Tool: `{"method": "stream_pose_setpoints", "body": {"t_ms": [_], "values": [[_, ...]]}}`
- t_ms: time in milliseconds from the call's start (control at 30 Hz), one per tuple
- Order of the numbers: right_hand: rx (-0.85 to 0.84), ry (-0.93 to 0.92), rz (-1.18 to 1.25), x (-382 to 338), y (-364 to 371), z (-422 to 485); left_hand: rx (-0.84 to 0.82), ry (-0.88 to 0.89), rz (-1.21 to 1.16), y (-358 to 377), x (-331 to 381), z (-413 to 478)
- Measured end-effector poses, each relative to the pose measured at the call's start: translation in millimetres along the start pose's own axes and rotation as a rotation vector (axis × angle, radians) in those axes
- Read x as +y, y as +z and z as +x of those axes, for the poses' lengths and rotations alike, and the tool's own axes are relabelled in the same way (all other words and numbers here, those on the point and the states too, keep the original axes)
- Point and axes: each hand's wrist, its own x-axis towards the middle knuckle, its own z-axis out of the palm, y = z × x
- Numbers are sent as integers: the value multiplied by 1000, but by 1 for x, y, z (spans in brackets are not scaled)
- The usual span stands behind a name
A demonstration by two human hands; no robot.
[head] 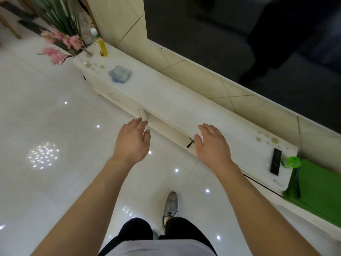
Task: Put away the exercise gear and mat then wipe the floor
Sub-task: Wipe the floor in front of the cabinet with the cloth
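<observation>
A plastic bottle [101, 47] holding yellow liquid stands upright at the far left end of the long white cabinet [166, 100]. Beside it is a clear vase [85, 32] with green leaves and pink flowers [60, 43] that lean out over the floor [55, 117]. At the cabinet's right end there is a small bottle with a green lid [292, 161]; what is in it cannot be seen. A black remote [275, 161] lies just beside that bottle.

The green mat [319, 191] lies flat, touching the right end of the cabinet. Its near edge follows the same slant as the cabinet, from upper left to lower right, and it runs out of view on the right, so its full length cannot be seen. A folded blue cloth [120, 74] sits on the cabinet top toward the left, roughly square, with no clear long side.

Both hands are held palm down with the fingers loosely straight and spread a little, holding nothing. The left hand [132, 143] is above the floor, its fingertips at the cabinet's front edge. The right hand [212, 145] is over that front edge. One grey shoe [170, 204] is on the glossy white tiles below.
</observation>
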Motion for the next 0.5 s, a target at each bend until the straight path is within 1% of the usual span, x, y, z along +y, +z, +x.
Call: {"method": "stream_pose_setpoints", "body": {"t_ms": [100, 267, 400, 500], "values": [[-21, 9, -21, -20, -2, 26, -8, 5, -3, -14, -17, 27], [4, 26, -38, -62, 6, 69, -25, 36, -16, -34, -57, 72], [0, 76, -72, -104, 21, 100, -52, 85, -28, -49, -98, 113], [36, 117, -52, -139, 36, 119, -75, 141, -25, -61, -130, 142]]}}
